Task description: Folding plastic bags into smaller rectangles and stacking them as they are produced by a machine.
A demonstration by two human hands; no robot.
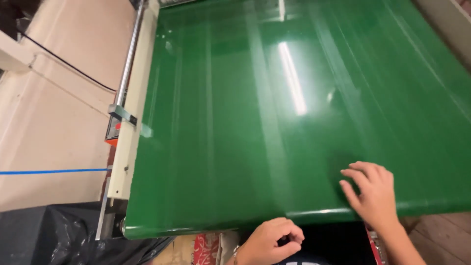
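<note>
Two bare hands work at the near edge of a glossy green conveyor belt (274, 113). The right hand (371, 192) lies flat on the belt close to its near right corner, fingers spread and grasping nothing. The left hand (269, 240) sits just below the near edge, curled into a loose fist; whether it pinches anything cannot be told. The belt surface carries no items and shows streaked reflections of an overhead light. A cream side rail (128, 147) with a metal rod (128, 59) runs along the belt's left edge, with a small red part beside it. Black plastic sheeting (54, 235) lies off the near left corner. In the inspector's judgement, contact is best kept light, with the palm flat and the fingers clear of the rolled near edge.
</note>
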